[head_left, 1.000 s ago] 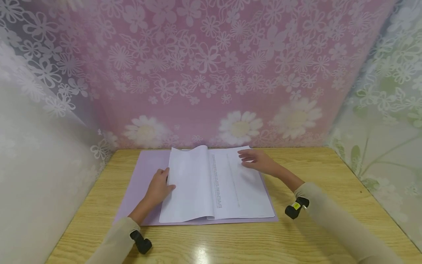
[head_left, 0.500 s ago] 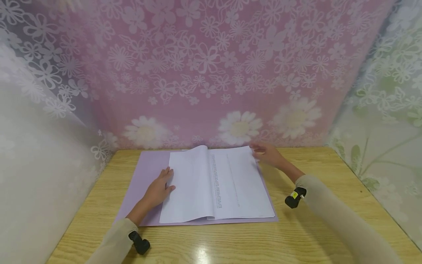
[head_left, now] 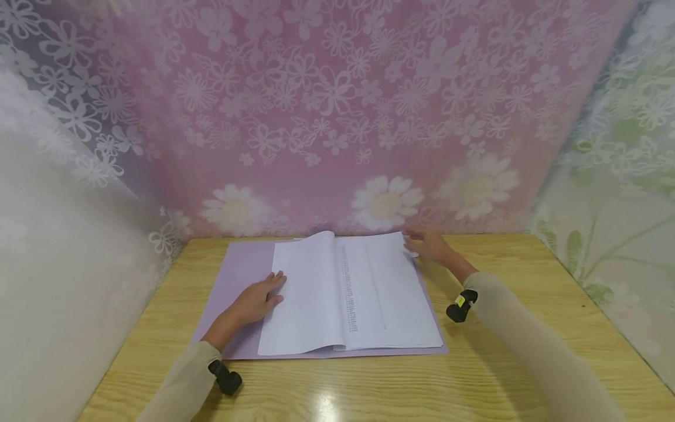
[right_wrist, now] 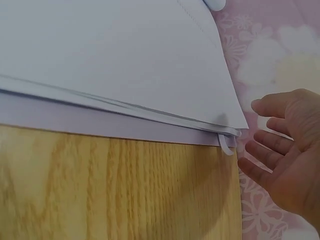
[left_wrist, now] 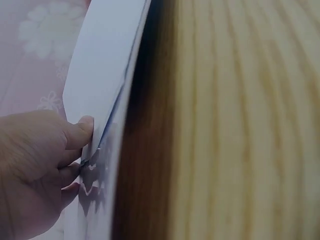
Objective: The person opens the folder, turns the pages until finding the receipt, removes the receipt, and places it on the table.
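Note:
An open booklet point(head_left: 369, 287) of white pages lies on its lilac cover point(head_left: 237, 275) on a wooden table point(head_left: 501, 363). My left hand point(head_left: 258, 300) rests flat on the outer edge of the left page. In the left wrist view its thumb point(left_wrist: 82, 127) touches the page edge point(left_wrist: 105, 75). My right hand point(head_left: 429, 245) is at the far right corner of the right page. In the right wrist view the right hand point(right_wrist: 285, 160) has straight, spread fingers just beside the page corner point(right_wrist: 232, 129), where a small curled paper tab point(right_wrist: 225, 145) sticks out.
A pink flowered sheet point(head_left: 337, 117) stands close behind the table's back edge. Pale flowered sheets wall in the left point(head_left: 63, 234) and right point(head_left: 617, 193) sides. Bare wood point(head_left: 337, 392) lies in front of the booklet. A black camera sits on each wrist.
My right hand left the middle of the right page and went to its far right corner. My left hand slid a little further right onto the left page.

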Demonstrator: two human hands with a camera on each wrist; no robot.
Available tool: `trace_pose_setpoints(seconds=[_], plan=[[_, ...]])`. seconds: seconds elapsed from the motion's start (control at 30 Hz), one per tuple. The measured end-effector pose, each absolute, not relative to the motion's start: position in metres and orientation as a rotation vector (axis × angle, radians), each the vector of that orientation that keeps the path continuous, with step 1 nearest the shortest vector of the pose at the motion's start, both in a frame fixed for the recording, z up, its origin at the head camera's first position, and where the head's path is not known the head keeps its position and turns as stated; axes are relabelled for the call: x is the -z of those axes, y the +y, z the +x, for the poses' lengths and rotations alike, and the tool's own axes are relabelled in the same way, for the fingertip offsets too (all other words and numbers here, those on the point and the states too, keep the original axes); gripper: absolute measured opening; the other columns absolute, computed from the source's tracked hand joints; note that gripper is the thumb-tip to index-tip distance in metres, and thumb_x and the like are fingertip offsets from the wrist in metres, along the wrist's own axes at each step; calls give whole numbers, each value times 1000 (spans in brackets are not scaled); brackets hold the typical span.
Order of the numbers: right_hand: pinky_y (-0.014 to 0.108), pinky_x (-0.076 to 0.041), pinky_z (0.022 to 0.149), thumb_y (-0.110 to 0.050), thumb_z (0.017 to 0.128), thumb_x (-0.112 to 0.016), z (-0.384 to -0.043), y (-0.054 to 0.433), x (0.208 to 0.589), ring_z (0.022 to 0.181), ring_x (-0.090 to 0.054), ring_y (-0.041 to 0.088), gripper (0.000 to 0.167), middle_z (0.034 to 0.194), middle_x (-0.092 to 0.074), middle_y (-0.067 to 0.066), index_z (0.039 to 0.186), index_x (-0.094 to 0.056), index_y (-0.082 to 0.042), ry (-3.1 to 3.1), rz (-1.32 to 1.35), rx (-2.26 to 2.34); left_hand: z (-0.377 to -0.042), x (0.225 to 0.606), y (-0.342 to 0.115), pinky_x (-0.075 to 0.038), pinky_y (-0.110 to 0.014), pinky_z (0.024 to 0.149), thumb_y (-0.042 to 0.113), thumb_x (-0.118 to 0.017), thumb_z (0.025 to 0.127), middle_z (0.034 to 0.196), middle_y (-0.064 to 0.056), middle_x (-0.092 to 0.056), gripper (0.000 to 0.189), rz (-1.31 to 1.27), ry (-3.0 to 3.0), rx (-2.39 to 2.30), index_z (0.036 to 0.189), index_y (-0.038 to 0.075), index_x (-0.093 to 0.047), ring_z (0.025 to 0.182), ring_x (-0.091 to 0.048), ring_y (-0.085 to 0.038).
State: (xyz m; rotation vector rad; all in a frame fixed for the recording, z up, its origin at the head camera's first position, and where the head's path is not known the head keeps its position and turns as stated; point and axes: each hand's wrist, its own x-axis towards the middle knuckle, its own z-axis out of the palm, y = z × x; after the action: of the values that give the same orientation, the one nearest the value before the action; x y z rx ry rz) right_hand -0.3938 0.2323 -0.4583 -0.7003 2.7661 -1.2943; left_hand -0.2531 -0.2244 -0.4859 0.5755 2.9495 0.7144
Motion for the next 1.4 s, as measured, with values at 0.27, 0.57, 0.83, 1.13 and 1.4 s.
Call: trace_pose_setpoints(seconds=[0.27,0.57,0.83,1.13,1.4], plan=[[61,-40,113,0,96,-64,-400,226,460,136,-44,58,57,148,-43,40,144,-41,19,2769,-649,1240,-255,480,-223,-34,-56,119,17,-60,103,160,-19,-39,54,540,2943,-686,152,0,-45,149,-35,-40],[58,-56,95,-2,96,-65,-402,222,460,135,-46,57,58,148,-44,39,145,-42,17,2786,-614,1195,-253,475,-221,-35,-57,119,16,-60,103,160,-19,-39,53,528,2936,-680,151,0,-46,149,-36,-41],[62,-41,112,-1,95,-66,-403,220,464,135,-46,57,58,149,-43,38,145,-42,17,2797,-641,1189,-254,475,-223,-35,-57,119,17,-60,103,160,-18,-39,54,501,2938,-665,152,1,-46,149,-36,-40],[60,-40,114,-3,97,-65,-401,218,458,137,-47,54,58,147,-46,38,146,-41,16,2727,-668,1292,-254,475,-224,-35,-58,118,18,-60,103,160,-19,-39,53,488,2923,-673,152,2,-46,148,-36,-43],[61,-44,109,-2,96,-66,-391,221,459,134,-49,56,60,146,-46,40,146,-39,18,2621,-696,1423,-252,477,-224,-36,-59,117,18,-60,103,160,-20,-39,53,491,2917,-679,152,3,-47,148,-36,-44]])
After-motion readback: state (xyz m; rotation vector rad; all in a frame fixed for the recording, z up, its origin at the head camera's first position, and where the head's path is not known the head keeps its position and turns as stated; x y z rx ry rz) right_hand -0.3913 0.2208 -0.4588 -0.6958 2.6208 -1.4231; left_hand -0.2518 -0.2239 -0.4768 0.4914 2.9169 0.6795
